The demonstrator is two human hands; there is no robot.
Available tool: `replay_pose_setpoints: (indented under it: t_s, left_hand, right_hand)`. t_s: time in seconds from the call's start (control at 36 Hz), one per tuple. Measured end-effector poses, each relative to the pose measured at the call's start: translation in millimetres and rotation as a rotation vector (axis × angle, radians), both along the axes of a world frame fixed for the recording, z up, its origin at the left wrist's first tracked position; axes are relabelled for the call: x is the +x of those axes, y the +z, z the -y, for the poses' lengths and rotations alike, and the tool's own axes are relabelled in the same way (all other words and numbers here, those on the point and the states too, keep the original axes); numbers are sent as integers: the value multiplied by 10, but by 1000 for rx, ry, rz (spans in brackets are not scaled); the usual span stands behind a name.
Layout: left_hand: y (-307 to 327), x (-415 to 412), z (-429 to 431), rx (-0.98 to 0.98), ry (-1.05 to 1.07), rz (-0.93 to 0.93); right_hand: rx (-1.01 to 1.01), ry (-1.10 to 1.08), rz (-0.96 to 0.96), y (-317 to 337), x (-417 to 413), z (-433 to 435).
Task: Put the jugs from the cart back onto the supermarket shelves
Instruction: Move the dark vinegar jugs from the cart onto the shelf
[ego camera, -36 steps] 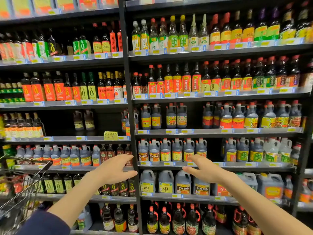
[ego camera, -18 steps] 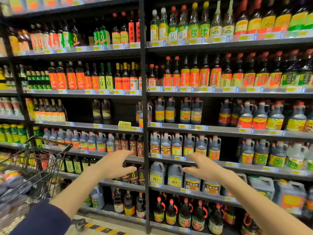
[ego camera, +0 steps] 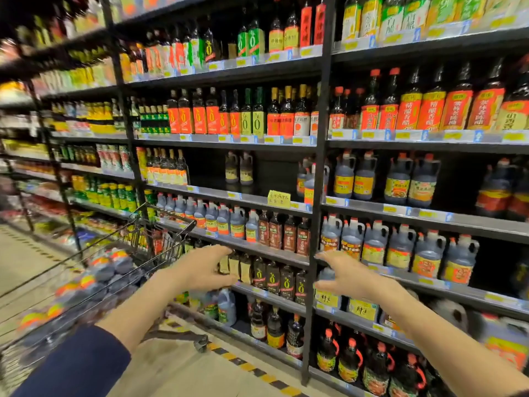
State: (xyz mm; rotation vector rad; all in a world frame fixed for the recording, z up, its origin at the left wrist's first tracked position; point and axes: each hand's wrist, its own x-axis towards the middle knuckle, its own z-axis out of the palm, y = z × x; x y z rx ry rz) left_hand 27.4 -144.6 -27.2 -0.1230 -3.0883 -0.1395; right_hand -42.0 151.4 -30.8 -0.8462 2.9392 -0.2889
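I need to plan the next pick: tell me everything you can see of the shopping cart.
The shopping cart is a dark wire-mesh basket, metal by its look, standing at lower left in the aisle, its front close to the shelves. One small caster shows beneath. It holds blurred grey jugs with orange caps. The left hand and right hand appear not to touch it.

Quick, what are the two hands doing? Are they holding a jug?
Left hand: open, fingers loosely bent, holding nothing.
Right hand: open, fingers spread, holding nothing.
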Motion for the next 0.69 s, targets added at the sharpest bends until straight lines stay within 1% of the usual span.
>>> replay_pose_setpoints:
  t_s: [0.14,0.22,0.39,0.56,0.69]
  left_hand:
    - [-37,-25,679,-39,45,-10]
    - [-57,14,1106,-45,78,14]
    - [-118,125,1880,-63,194,21]
    - [-268,284,2543,-40,278,57]
    - [-373,327,2910,-43,291,76]
  right_hand:
    - [-21,87,-14,-32,-260,792]
    - [-38,141,-14,-52,-369,1274]
    - [-16,229,-29,-118,-521,2182]
    - [-9,336,26,-276,-611,2958]
    - [39,414,58,-402,-725,3510]
